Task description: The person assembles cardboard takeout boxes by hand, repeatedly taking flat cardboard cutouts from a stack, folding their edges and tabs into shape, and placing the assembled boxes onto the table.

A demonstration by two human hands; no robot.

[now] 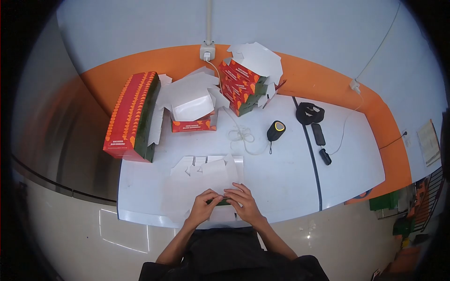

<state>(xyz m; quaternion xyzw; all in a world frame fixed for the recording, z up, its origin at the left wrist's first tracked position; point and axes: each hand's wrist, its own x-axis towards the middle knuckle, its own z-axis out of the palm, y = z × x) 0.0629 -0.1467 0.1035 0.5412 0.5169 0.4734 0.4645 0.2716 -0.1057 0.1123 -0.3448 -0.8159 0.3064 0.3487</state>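
A partly folded cardboard box blank [197, 181] lies in front of me on the white table, its plain white inside facing up. My left hand [205, 206] is at its near edge, with thumb and fingers pinching a flap that shows a green outer side. Close beside it, my right hand [243, 202] grips the same flap between thumb and forefinger, while its other fingers are raised a little. The two hands almost touch, and their fingers hide part of the fold. Slots and tabs show along the blank's far edge.
Red and green folded boxes [133, 114] stand at the left. An open box [193, 107] and a box stack [243, 84] are behind. A black speaker [276, 130], a cable [241, 134], a black strap [310, 113] and a phone [318, 134] lie to the right.
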